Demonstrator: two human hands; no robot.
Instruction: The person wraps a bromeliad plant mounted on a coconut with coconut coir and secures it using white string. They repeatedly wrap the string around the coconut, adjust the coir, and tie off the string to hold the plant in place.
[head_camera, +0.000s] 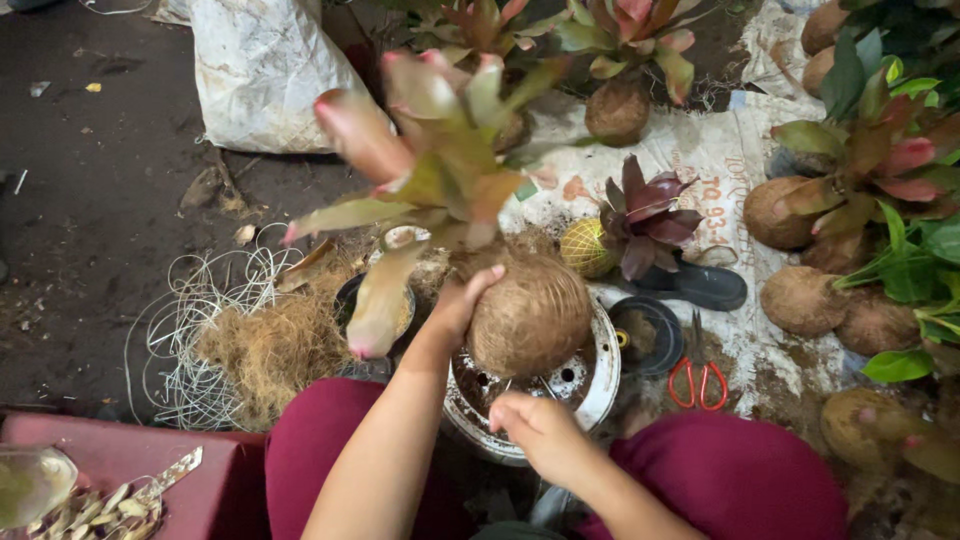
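My left hand (458, 303) grips the left side of a round brown coconut-fibre ball (535, 318), right under the plant (440, 170) that grows out of it. The plant has long green and pink leaves and looks blurred. I hold the ball over a worn round metal basin (603, 372) between my knees. My right hand (538, 432) is lower, at the basin's near rim, its fingers curled into a fist. I cannot make out anything in it.
Loose brown fibre (270, 350) and a coil of white line (185, 330) lie to the left. Red-handled scissors (698, 381), a black dish (645, 335) and a dark sandal (700, 285) sit on the right. Several fibre-ball plants (800, 300) crowd the right edge; a white sack (260, 70) stands behind.
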